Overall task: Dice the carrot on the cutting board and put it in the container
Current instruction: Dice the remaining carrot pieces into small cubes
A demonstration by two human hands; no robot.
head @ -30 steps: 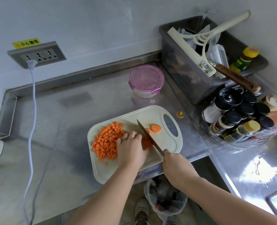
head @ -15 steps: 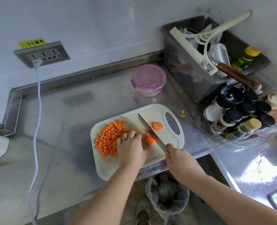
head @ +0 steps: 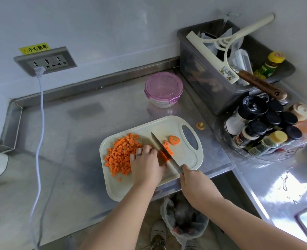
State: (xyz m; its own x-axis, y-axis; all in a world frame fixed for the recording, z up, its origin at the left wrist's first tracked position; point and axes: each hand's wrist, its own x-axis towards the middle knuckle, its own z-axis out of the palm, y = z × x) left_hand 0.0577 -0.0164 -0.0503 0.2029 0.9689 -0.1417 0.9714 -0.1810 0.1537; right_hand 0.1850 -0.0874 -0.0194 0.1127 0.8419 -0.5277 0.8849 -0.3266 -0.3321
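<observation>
Bright, soft, even light with a cool cast. Hard white glare on the steel counter point(head: 293, 181) at near right, dull sheen elsewhere. Faint soft-edged shadow beside the left hand point(head: 146, 165) on the cutting board point(head: 190, 159). Wide-angle bowing: the backsplash point(head: 95, 83) line curves and the corners stretch. Centre fairly sharp with slight compression smear; spice jars point(head: 262, 134) labels unreadable.

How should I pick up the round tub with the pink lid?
Probably grip the container round its clear wall under the lid, coming from the front: it is round and upright, and the grey bin crowds its right side.
</observation>
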